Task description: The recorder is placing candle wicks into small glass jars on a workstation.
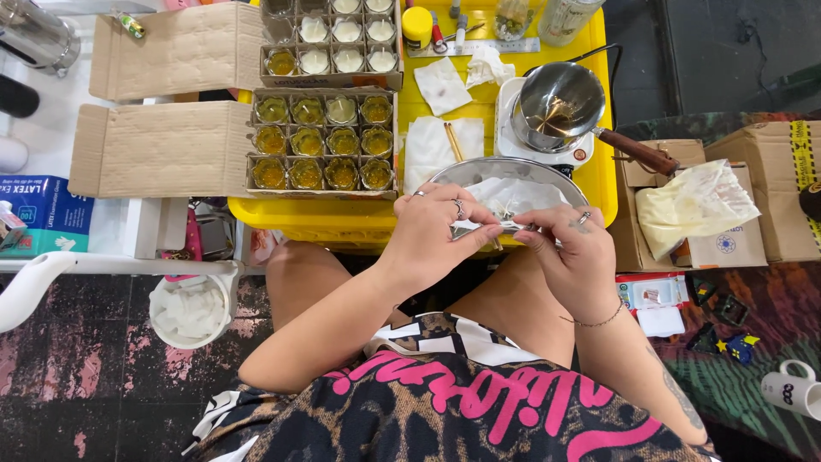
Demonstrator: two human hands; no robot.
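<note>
Over the steel bowl (513, 171), both hands' grips (436, 235) (573, 252) pinching a small, flat silvery strip (505, 228).

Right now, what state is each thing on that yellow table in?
Left hand: pinching a small metal piece.
Right hand: pinching the same piece.
Metal piece: held between both hands.
Bowl: holds crumpled paper.
Pot: upright on a white base, nearly empty.
Near box: open, glasses mostly amber inside.
Far box: open, glasses mostly white inside.
</note>
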